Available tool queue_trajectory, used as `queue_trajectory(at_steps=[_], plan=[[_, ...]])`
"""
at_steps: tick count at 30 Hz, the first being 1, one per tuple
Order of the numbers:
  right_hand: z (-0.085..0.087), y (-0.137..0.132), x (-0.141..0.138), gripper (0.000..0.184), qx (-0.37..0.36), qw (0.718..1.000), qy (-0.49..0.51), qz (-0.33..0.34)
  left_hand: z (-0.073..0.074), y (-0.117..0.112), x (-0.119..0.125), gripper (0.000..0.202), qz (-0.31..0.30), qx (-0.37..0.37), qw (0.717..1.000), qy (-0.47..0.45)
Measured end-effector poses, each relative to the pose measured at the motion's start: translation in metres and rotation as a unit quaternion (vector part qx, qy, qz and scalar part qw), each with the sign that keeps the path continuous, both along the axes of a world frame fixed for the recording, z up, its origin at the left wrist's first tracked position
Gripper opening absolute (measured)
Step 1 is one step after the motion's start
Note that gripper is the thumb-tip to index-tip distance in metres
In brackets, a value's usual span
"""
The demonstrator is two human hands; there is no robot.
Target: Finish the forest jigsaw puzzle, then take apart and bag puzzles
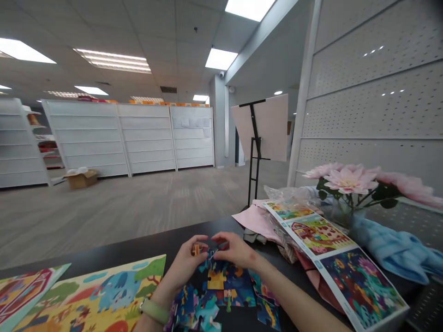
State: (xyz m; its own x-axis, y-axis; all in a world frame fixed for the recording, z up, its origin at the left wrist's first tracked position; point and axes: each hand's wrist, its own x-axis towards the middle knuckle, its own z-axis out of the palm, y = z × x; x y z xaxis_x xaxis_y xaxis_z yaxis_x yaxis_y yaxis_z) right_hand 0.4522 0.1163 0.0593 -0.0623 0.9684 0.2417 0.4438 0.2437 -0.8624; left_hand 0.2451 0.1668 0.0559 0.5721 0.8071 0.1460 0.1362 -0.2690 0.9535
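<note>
My left hand (pixel 188 260), with a pale green watch band on its wrist, is closed with fingers curled around a small orange-patterned jigsaw puzzle piece (pixel 196 249). Close beside it, my right hand (pixel 233 250) pinches a dark blue puzzle piece (pixel 211 256) between thumb and fingers; its far edge is partly hidden. Beneath both hands lies a partly joined dark blue puzzle (pixel 238 290) with a yellow patch. Loose pieces (pixel 188 302) are heaped at its near left, and several more (pixel 268 313) lie to its right, by my right forearm.
Two bright finished pictures, an elephant scene (pixel 114 290) and a red-barn scene (pixel 24 295), cover the black table's (pixel 183 233) left. At right stand a puzzle box (pixel 363 286) with printed pictures, folded cloths (pixel 391 244) and pink flowers (pixel 351 180). An easel (pixel 256 152) stands beyond.
</note>
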Motion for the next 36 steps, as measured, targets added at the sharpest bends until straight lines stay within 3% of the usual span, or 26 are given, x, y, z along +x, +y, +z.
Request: queue_trajectory(at_steps=[3, 6, 8, 11, 13, 15, 18, 21, 28, 32, 36], plan=[[0.0, -0.003, 0.001, 0.041, -0.025, 0.998, -0.058, -0.003, -0.001, 0.0, -0.001, 0.044, 0.007, 0.039, 0.999, 0.037], [0.01, -0.01, 0.02, 0.034, -0.047, 0.992, -0.118, -0.017, 0.001, 0.001, -0.003, 0.041, 0.015, 0.077, 0.995, 0.069], [0.018, -0.02, 0.031, 0.046, -0.08, 0.982, -0.173, -0.009, 0.003, 0.003, -0.006, 0.038, 0.031, 0.098, 0.991, 0.081], [0.023, -0.035, 0.031, 0.07, -0.131, 0.942, -0.31, -0.009, 0.004, 0.002, -0.01, 0.034, 0.031, 0.131, 0.984, 0.118], [0.022, -0.041, 0.022, 0.072, -0.14, 0.909, -0.391, -0.02, 0.002, -0.001, -0.012, 0.034, 0.021, 0.164, 0.97, 0.177], [0.019, -0.043, 0.015, 0.068, -0.138, 0.895, -0.425, -0.019, 0.002, -0.006, -0.012, 0.035, 0.026, 0.206, 0.949, 0.236], [0.016, -0.038, 0.014, 0.061, -0.148, 0.896, -0.419, -0.006, 0.009, -0.018, -0.01, 0.034, 0.028, 0.227, 0.935, 0.269], [0.014, -0.031, 0.02, 0.058, -0.158, 0.912, -0.377, 0.001, 0.018, -0.032, -0.007, 0.045, -0.009, 0.196, 0.937, 0.289], [0.016, -0.023, 0.037, 0.044, -0.117, 0.967, -0.224, 0.008, 0.014, -0.045, 0.002, 0.105, -0.02, 0.175, 0.911, 0.373], [0.025, -0.023, 0.045, 0.022, -0.116, 0.977, -0.178, 0.029, 0.012, -0.043, 0.004, 0.095, -0.014, 0.186, 0.903, 0.388], [0.027, -0.026, 0.037, 0.026, -0.139, 0.973, -0.17, 0.076, 0.017, -0.043, 0.003, 0.087, -0.009, 0.193, 0.904, 0.381]])
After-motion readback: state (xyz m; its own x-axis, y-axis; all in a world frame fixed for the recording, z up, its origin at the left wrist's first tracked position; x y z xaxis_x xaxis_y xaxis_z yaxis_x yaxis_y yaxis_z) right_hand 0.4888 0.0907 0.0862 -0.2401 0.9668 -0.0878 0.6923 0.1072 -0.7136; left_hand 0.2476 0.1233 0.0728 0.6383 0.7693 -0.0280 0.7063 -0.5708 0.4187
